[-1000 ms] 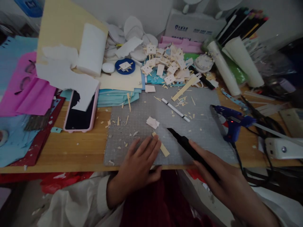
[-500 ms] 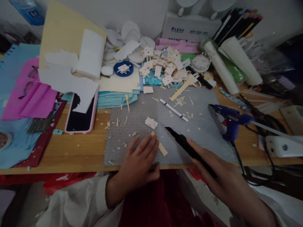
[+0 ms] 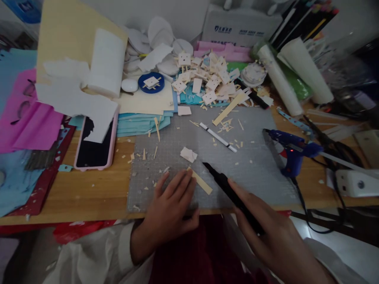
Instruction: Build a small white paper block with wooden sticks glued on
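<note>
My left hand (image 3: 170,207) lies flat with fingers stretched out on the grey cutting mat (image 3: 254,169), fingertips pressing the near end of a thin beige strip (image 3: 202,182). My right hand (image 3: 269,232) is closed round a black craft knife (image 3: 227,187), whose tip points up-left and sits just right of the strip. A small crumpled white scrap (image 3: 188,154) lies on the mat just above the strip.
A pink-cased phone (image 3: 94,144) lies left of the mat. A blue glue gun (image 3: 291,150) stands at the mat's right edge, cable trailing off the table. A white pen (image 3: 218,137), a pile of small cut squares (image 3: 207,79), paper stacks and white rolls (image 3: 278,85) crowd the back.
The view shifted slightly. My right hand has drawn the knife a little toward the strip; my left hand stays pressed on the strip's end.
</note>
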`<state>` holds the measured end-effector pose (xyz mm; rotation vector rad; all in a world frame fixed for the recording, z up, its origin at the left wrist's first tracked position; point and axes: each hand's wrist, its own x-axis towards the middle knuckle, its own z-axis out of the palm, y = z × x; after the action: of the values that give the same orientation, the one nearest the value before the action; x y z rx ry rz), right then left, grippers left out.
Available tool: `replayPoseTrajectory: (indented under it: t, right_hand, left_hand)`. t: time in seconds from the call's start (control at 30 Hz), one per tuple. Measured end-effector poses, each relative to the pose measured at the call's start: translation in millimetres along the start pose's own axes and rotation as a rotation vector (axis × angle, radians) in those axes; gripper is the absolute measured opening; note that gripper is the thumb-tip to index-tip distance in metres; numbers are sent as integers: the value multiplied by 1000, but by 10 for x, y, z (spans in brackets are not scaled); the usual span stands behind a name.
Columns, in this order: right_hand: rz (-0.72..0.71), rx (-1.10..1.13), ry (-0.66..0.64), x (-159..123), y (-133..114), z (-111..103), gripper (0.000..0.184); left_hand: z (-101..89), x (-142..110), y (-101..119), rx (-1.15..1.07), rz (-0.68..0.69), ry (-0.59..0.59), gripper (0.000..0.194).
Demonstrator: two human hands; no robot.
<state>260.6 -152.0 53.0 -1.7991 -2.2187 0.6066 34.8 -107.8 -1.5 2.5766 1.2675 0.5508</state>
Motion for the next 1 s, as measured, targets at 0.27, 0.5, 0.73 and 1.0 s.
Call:
replayPoseTrajectory:
  t: [0.27, 0.5, 0.73, 1.0]
  right_hand:
    - [-28, -7, -73, 60, 14, -47, 55]
    - [-17, -3, 122, 122, 154, -115, 55]
    - [108, -30, 244, 26, 308, -142, 53]
    - [53, 10, 191, -40, 439, -125, 55]
  left_hand:
    - [-7, -1, 7, 41, -21, -31, 54]
    - [4, 67, 20, 10, 6, -119, 60]
    - [19, 302, 36, 22, 117, -237, 62]
    - [19, 455, 11, 43, 161, -271, 59]
